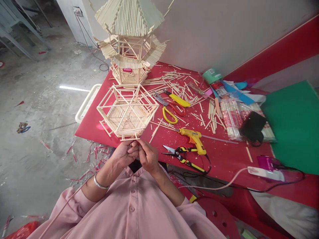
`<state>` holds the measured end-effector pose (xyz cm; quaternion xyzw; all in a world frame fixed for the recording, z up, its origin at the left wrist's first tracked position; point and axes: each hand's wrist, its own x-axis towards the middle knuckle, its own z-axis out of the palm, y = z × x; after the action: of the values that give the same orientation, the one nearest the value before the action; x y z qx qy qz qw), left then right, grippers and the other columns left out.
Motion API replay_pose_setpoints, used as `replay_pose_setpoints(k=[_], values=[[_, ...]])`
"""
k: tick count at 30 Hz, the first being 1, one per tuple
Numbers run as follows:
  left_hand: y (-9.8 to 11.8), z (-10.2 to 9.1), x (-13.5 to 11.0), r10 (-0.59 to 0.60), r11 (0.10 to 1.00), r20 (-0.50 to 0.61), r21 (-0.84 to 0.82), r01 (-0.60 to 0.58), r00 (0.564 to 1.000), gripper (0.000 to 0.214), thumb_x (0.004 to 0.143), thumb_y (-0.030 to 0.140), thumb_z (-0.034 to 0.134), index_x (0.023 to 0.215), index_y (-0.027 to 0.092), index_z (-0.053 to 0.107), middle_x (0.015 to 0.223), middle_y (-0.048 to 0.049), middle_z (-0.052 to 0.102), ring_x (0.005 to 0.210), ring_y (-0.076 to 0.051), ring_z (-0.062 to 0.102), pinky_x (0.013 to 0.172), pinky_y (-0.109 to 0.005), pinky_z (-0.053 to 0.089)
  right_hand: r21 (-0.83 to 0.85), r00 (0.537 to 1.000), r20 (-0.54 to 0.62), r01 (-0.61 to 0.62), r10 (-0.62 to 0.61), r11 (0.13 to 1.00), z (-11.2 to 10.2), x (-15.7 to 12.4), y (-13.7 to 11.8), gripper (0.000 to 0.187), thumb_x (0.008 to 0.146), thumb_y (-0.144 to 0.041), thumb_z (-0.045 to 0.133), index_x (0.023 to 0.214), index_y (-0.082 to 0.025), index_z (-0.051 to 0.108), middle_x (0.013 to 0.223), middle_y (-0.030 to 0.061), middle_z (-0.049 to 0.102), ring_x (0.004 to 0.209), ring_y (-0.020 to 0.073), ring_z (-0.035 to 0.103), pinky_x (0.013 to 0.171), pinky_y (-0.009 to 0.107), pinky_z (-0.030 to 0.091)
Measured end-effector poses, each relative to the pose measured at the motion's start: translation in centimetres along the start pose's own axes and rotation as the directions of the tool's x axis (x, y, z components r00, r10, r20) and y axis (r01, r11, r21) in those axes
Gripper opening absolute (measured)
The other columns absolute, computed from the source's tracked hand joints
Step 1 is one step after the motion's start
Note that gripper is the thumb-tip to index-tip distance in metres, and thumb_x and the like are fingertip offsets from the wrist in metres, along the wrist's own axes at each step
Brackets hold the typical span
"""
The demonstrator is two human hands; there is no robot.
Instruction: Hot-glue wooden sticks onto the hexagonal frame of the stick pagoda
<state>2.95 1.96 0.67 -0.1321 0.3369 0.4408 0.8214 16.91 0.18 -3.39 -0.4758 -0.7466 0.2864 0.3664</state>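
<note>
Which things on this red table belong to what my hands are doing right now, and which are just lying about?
In use: left hand and right hand, fingertips together at the near edge of the hexagonal stick frame.

Lying about, untouched: stick tower, glue gun, scissors, snips, utility knife, loose sticks, stick packets.

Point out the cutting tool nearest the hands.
The black-and-yellow snips beside the glue gun; the red-and-yellow scissors lie farther back.

- Pinching a short stick (130,139) between left hand (123,154) and right hand (149,156), fingertips meeting.
- Just beyond the fingertips: hexagonal stick frame (127,112).
- Right of the right hand: cutters (177,154), then yellow glue gun (194,138).
</note>
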Motion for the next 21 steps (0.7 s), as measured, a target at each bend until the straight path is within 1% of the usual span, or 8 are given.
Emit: replay_pose_setpoints(k=[5,8,13,18,21], values=[[0.04,0.12,-0.06,-0.003,1.0,-0.011,0.006,0.004,1.0,0.034,0.098,0.013,0.038,0.065,0.014,0.047,0.051,0.0054,0.039,0.032,-0.001,0.025,0.03,-0.012,0.02,0.005,1.0,0.0,0.007,-0.007,1.0,0.04,-0.02,0.1,0.042,0.092,-0.013,0.039,0.126,-0.025,0.061,0.106,0.0045,0.072,0.094,0.0172,0.068,0.083,0.028,0.054],[0.05,0.24,-0.13,-0.007,1.0,-0.02,0.007,0.008,1.0,0.033,0.096,0.012,0.04,0.064,0.015,0.045,0.05,0.0059,0.037,0.031,-0.002,0.025,0.03,-0.013,0.02,-0.003,1.0,0.001,0.002,-0.002,1.0,0.03,-0.03,0.09,0.043,0.091,-0.012,0.039,0.126,-0.025,0.061,0.106,0.0044,0.073,0.093,0.0171,0.068,0.083,0.028,0.054],[0.07,0.39,-0.24,0.009,1.0,-0.019,0.007,-0.008,1.0,0.028,0.095,0.009,0.041,0.068,0.014,0.048,0.053,0.0055,0.041,0.032,-0.001,0.026,0.03,-0.012,0.02,-0.011,1.0,0.0,0.002,-0.002,1.0,-0.04,0.05,-0.05,0.043,0.091,-0.013,0.039,0.125,-0.024,0.062,0.103,0.0045,0.073,0.091,0.0174,0.068,0.08,0.029,0.054],[0.12,0.57,-0.36,-0.015,1.0,-0.028,0.012,0.015,1.0,0.03,0.094,0.01,0.043,0.064,0.016,0.045,0.05,0.0066,0.036,0.031,-0.002,0.024,0.03,-0.012,0.02,-0.014,1.0,-0.001,-0.003,0.003,1.0,-0.04,0.14,-0.16,0.043,0.09,-0.013,0.039,0.125,-0.025,0.062,0.102,0.0042,0.073,0.09,0.0174,0.068,0.08,0.029,0.055],[0.1,0.6,-0.36,-0.012,1.0,-0.03,0.013,0.012,0.999,0.03,0.093,0.01,0.044,0.064,0.016,0.044,0.05,0.0067,0.036,0.031,-0.002,0.023,0.03,-0.012,0.02,-0.013,1.0,0.001,-0.003,0.003,1.0,-0.05,0.13,-0.15,0.043,0.09,-0.013,0.04,0.125,-0.025,0.062,0.103,0.0044,0.073,0.09,0.0177,0.069,0.08,0.029,0.055]])
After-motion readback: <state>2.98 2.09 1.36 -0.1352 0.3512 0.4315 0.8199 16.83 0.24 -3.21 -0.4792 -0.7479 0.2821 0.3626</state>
